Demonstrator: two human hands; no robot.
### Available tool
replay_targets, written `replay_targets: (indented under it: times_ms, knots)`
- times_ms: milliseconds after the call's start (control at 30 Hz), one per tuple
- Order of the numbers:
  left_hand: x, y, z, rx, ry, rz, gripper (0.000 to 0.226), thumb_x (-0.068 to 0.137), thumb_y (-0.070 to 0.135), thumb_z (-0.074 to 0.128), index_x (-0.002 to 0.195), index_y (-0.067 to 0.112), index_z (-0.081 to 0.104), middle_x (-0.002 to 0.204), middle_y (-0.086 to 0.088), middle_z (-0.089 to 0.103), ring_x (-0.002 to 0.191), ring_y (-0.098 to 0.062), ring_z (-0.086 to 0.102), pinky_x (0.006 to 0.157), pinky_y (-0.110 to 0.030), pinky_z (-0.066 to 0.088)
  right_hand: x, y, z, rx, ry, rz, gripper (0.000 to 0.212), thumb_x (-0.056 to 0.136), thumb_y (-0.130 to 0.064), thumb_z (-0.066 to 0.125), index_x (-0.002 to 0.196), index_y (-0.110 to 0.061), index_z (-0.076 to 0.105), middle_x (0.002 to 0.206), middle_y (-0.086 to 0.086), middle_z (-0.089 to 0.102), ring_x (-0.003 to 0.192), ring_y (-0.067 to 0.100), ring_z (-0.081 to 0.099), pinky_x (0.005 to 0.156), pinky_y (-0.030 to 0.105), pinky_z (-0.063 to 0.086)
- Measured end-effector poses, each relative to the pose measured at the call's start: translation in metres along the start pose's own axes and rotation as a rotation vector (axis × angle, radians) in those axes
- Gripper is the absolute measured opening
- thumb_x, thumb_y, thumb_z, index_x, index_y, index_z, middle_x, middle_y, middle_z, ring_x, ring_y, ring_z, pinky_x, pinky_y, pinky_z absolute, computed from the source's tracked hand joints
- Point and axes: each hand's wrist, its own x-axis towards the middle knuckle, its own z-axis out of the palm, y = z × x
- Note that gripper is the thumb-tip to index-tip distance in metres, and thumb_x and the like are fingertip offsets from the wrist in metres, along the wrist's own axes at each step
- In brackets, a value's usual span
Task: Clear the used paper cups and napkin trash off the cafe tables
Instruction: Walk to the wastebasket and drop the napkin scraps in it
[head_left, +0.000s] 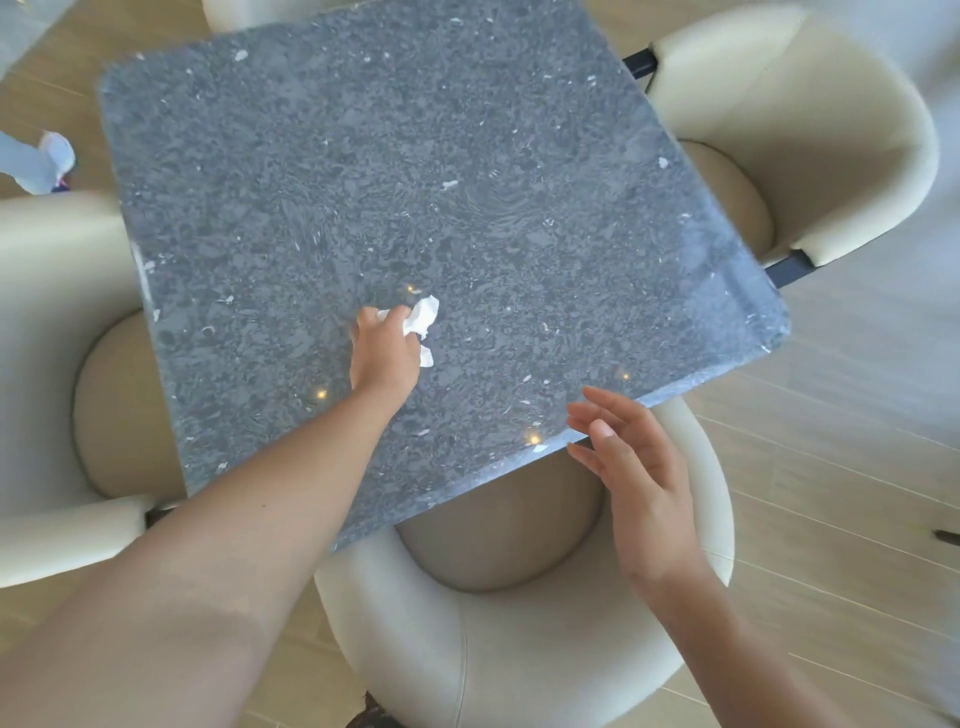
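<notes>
Just one napkin (422, 322) shows, crumpled and white. The left hand (384, 356) grips it with curled fingers, low over the near middle of the single grey stone table (415, 156); whether the napkin touches the top I cannot tell. The right hand (641, 467) holds nothing, its fingers straight and slightly apart, at the table's near edge. Four cream chairs ring the table: a near chair (467, 649) below the right hand, a left chair (47, 364), a right chair (831, 130), and a far chair (244, 10) seen only as a sliver. One blurred white-and-blue thing (41, 161) sits by the table's far left corner; what it is cannot be told.
</notes>
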Motion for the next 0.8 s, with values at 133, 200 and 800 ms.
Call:
replay_targets:
  times_ms: [133,200,800]
  knots:
    - [-0.037,0.025,-0.037,-0.326,0.113,-0.024,0.028,0.100,0.012,0.055,0.126,0.010,0.064,0.130,-0.014,0.049,0.096,-0.020,0.052,0.075,-0.022,0.037,-0.001,-0.013,0.003,0.027,-0.001,-0.029,0.033,0.092,-0.031,0.063,0.123,-0.024,0.071,0.112,-0.003,0.076,0.119,0.015,0.067,0.104,0.041,0.054]
    - [-0.066,0.031,-0.057,-0.459,0.144,-0.015,0.016,0.097,0.011,0.056,0.109,0.012,0.066,0.122,-0.013,0.054,0.096,-0.021,0.054,0.069,-0.021,0.039,-0.004,-0.022,0.008,0.047,-0.003,-0.047,0.032,0.094,-0.029,0.060,0.124,-0.024,0.071,0.113,-0.003,0.076,0.119,0.016,0.068,0.104,0.043,0.054]
    - [-0.278,0.026,-0.152,-0.860,-0.113,0.201,0.025,0.080,0.020,0.053,0.079,0.040,0.067,0.069,0.018,0.063,0.066,-0.007,0.057,0.067,-0.030,0.048,-0.177,-0.040,0.008,0.224,0.311,-0.193,0.034,0.094,-0.030,0.061,0.124,-0.020,0.070,0.115,0.005,0.074,0.112,0.022,0.070,0.094,0.037,0.057]
